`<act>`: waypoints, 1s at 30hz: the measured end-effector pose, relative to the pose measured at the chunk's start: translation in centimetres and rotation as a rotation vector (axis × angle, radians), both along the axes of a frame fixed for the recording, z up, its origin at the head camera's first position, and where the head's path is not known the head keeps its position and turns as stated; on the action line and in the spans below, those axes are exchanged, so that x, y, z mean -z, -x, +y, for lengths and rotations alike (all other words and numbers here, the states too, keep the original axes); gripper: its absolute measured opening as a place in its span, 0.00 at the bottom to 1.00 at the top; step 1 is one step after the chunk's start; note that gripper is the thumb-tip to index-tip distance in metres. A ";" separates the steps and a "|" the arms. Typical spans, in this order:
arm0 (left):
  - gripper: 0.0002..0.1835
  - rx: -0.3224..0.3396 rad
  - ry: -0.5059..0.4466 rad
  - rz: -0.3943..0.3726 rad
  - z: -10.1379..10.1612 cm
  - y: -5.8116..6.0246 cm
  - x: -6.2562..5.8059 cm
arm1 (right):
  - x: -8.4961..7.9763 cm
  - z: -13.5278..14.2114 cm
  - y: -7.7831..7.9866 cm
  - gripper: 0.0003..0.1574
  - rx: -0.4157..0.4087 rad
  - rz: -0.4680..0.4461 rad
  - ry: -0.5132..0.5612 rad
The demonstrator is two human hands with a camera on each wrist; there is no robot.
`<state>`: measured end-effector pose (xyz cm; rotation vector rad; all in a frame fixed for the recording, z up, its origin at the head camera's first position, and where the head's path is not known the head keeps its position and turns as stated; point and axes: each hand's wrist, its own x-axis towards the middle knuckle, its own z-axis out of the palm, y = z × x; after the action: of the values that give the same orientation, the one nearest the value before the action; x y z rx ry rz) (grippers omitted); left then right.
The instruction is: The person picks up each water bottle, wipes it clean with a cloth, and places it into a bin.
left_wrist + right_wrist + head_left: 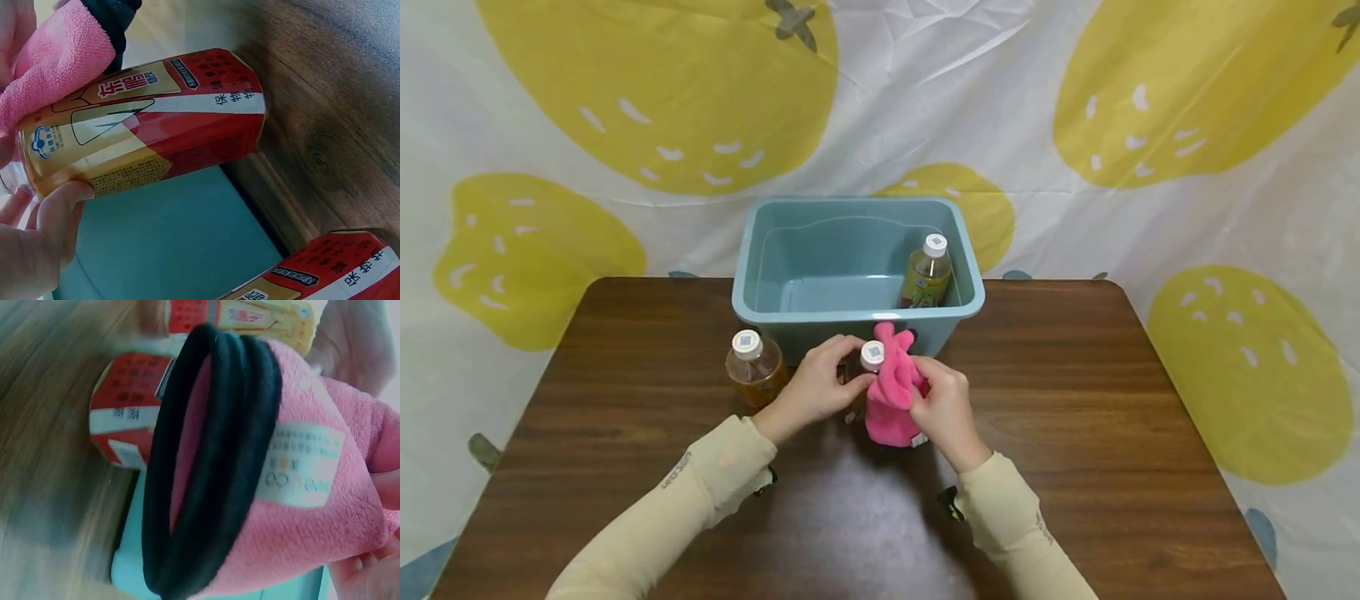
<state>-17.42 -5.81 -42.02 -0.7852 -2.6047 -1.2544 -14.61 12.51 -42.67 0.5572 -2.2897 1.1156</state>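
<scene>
A bottle with a white cap stands upright on the table, just in front of the tub. Its label, red and gold, shows in the left wrist view. My left hand holds this bottle around its neck and shoulder, thumb nearest me. With thumb and fingers my right hand pinches a pink cloth, which hangs bunched against the bottle's right side. The cloth has a dark edging folded into a loop and a white tag, seen in the right wrist view.
Behind the hands sits a blue-green plastic tub, with one capped bottle inside at its right end. Another bottle of amber drink stands left of my left hand. The brown wooden table meets a lemon-patterned curtain at the back.
</scene>
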 end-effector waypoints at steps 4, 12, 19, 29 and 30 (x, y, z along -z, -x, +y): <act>0.16 -0.008 0.004 0.001 0.2 0.1 0.1 | 0.6 0.3 -0.1 0.10 0.004 0.019 -0.004; 0.18 -0.030 -0.016 0.009 0.1 -0.2 0.3 | 4.9 0.9 -0.4 0.12 0.054 -0.122 -0.055; 0.18 -0.041 -0.026 0.016 0.1 -0.2 0.5 | 7.6 0.7 -0.3 0.10 0.078 -0.263 -0.122; 0.23 -0.191 -0.048 -0.070 1.5 -0.7 0.0 | 7.8 0.8 -0.4 0.09 0.080 -0.250 -0.114; 0.22 -0.193 -0.047 -0.070 1.6 -0.7 0.0 | 7.7 0.8 -0.5 0.09 0.084 -0.241 -0.113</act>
<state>-16.73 -4.24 -42.03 -0.4763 -2.6198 -1.3035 -14.10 13.33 -50.41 0.3819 -2.5702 1.0673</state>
